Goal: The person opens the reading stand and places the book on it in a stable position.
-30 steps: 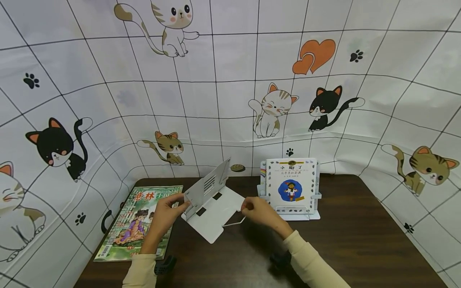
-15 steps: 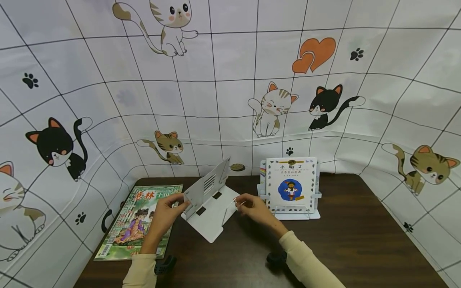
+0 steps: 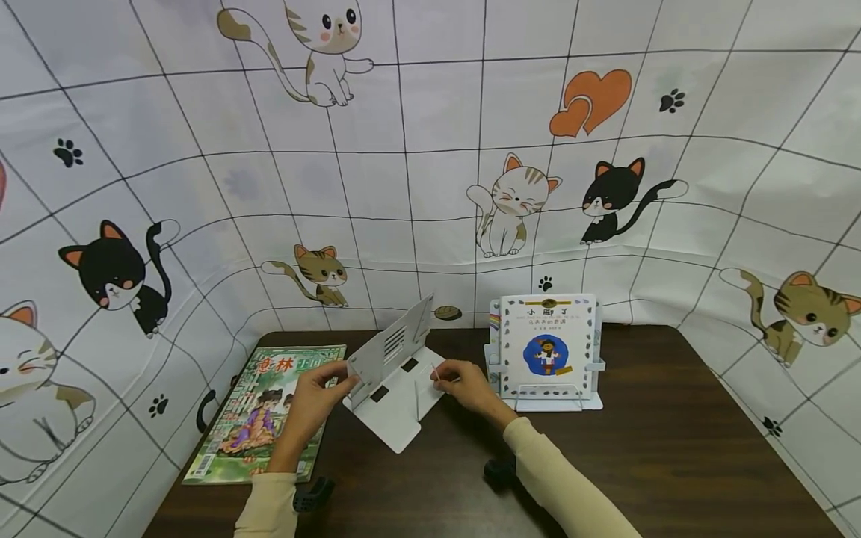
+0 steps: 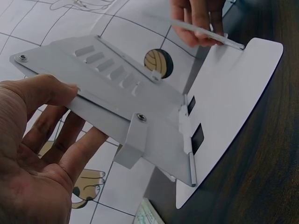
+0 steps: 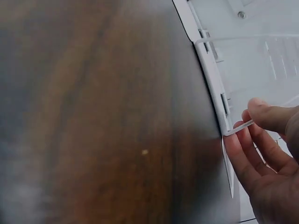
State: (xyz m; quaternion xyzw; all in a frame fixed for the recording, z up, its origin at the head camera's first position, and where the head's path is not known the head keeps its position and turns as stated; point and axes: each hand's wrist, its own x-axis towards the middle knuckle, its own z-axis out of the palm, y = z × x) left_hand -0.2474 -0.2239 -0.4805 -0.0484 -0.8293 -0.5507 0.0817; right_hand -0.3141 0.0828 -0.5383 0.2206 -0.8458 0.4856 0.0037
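A white folding book stand (image 3: 402,433) is spread open at its hinge above the table, in the middle of the head view. My left hand (image 3: 316,396) pinches the outer edge of its raised slotted plate (image 4: 154,100), thumb on one face and fingers behind. A thin white wire support (image 5: 243,126) stands up from the front of the base plate (image 4: 233,88). My right hand (image 3: 466,388) pinches this wire between thumb and fingers at the base's right side. Two dark rectangular openings lie along the hinge.
To the right, a second white stand (image 3: 592,404) holds an upright picture book (image 3: 548,329). A green-bordered magazine (image 3: 242,448) lies flat beneath my left forearm. A cat-print sheet (image 3: 430,179) hangs behind the dark table (image 3: 639,448).
My right hand has moved left, swinging the wire support from beyond the base's edge up over the base. My left hand keeps its grip in about the same place.
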